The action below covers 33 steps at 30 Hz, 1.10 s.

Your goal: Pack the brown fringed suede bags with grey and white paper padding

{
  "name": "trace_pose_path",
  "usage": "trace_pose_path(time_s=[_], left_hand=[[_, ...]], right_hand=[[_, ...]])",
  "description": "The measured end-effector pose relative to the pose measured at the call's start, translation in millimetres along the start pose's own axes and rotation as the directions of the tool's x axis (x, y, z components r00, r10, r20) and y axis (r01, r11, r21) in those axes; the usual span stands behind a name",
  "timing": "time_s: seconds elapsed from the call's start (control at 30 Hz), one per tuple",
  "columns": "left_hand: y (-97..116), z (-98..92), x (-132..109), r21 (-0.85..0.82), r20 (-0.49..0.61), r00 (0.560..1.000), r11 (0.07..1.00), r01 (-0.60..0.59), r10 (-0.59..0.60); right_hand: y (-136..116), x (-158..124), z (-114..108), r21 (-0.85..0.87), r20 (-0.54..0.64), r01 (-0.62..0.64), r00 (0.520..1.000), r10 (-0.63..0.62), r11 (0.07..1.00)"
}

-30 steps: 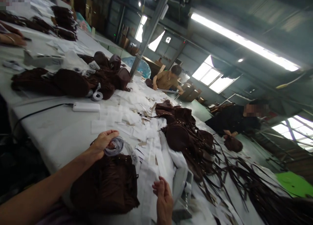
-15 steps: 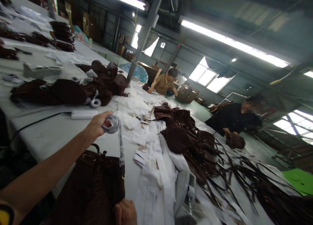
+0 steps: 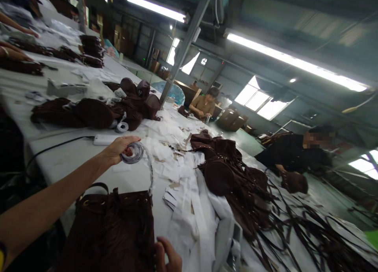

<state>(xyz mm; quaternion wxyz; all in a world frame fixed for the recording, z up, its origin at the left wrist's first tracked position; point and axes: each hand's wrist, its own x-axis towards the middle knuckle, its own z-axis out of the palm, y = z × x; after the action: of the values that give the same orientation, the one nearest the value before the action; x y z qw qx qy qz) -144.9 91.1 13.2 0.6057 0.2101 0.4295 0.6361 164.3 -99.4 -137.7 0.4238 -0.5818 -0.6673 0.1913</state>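
Observation:
A dark brown drawstring bag (image 3: 118, 228) with a short handle, brass-coloured eyelets and fringe lies before me on the table. My left hand (image 3: 119, 150) is closed round a loose coil of pale grey wrapping strip (image 3: 134, 153), held above the table beyond the bag. From the coil, a twisted whitish length curves down to the bag's upper right corner. Low in the view, my right hand (image 3: 168, 256) has its fingers curled at the bag's right edge and appears to grip it. Part of that hand is cut off by the frame.
A white power box (image 3: 103, 139) with a black cable sits beyond my left wrist. Paper scraps (image 3: 180, 193), brown bags (image 3: 218, 177) and long dark straps (image 3: 289, 221) cover the table's right. More bags (image 3: 94, 112) lie left of a metal post (image 3: 184, 47). Other people work around the table.
The view has shifted, and more of the bag shows. The strip between coil and bag has gone from hanging straight to bowing outward. My right hand stays by the bag's right edge.

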Motion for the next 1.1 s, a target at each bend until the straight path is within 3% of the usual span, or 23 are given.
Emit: trace_pose_path(time_s=[0.13,0.27,0.43,0.53,0.7,0.8,0.97,1.03,1.1], left_hand=[[10.0,2.5,-13.9,0.022,0.056,0.998,0.999,-0.04,0.039],[7.2,11.4,-36.5,0.132,0.205,0.977,0.988,-0.077,0.049],[-10.0,26.8,-66.4,0.289,0.335,0.942,0.953,-0.088,-0.015],[-21.0,34.5,-74.1,0.314,0.362,0.932,0.942,-0.12,-0.002],[-39.8,38.9,-69.0,0.173,0.18,0.977,0.974,-0.145,0.114],[-52.9,43.4,-67.7,0.065,0.101,0.99,0.992,-0.108,0.101],[-75.0,57.7,-75.2,-0.127,0.026,0.992,0.985,-0.118,0.122],[-78.2,57.1,-77.0,-0.062,0.095,0.987,0.99,-0.128,0.133],[-76.1,50.2,-77.8,0.157,0.307,0.942,0.969,-0.189,0.134]], right_hand=[[-17.7,66.1,-4.6,0.143,0.054,-0.013,0.999,0.006,0.99],[-66.7,129.6,-3.5,0.213,0.058,0.083,0.994,-0.097,0.974],[-120.8,171.4,1.8,0.237,0.125,0.262,0.947,-0.297,0.936],[-127.5,171.8,11.6,0.069,0.226,0.354,0.905,-0.36,0.933],[-111.8,149.5,24.4,-0.289,0.185,0.397,0.916,-0.356,0.871],[-109.5,138.5,24.2,-0.281,0.169,0.391,0.919,-0.356,0.876],[-112.7,133.8,23.0,-0.089,0.142,0.273,0.955,-0.259,0.958],[-105.5,133.5,21.3,-0.12,0.131,0.275,0.957,-0.259,0.954],[-94.2,132.0,18.1,-0.254,0.164,0.348,0.935,-0.315,0.902]])
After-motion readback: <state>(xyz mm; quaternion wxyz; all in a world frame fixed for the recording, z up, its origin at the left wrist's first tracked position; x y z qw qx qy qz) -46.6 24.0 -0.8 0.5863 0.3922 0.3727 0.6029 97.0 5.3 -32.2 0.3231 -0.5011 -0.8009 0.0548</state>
